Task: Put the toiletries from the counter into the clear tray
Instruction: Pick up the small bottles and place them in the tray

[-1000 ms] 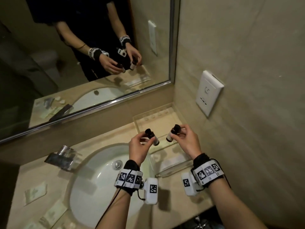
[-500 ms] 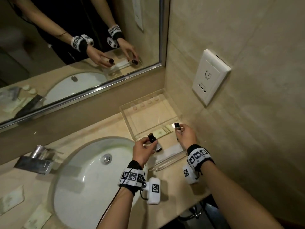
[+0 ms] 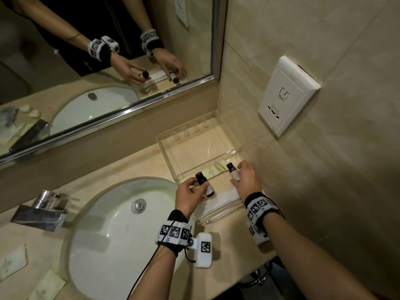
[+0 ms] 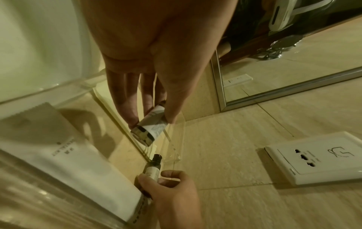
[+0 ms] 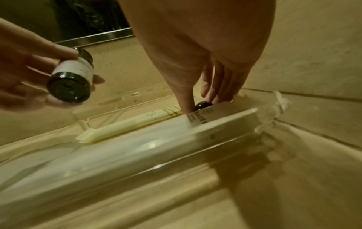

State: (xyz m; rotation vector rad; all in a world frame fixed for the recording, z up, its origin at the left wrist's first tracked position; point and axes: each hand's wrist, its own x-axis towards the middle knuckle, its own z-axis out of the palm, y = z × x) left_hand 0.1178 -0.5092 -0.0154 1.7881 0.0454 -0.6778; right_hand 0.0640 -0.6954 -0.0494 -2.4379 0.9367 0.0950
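Currently a small bottle (image 3: 204,184) is pinched by left hand (image 3: 190,197) fingers over the clear tray (image 3: 190,135); another bottle (image 3: 233,171) is gripped by right hand (image 3: 246,180), low inside; either could topple or roll if released tilted

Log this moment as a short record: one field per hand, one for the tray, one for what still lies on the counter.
left hand: grips a small dark-capped bottle over the tray's near compartment
right hand: holds a second bottle low in the tray by the wall
clear tray: already holds a white packet and a cream sachet
counter: more sachets left of the sink
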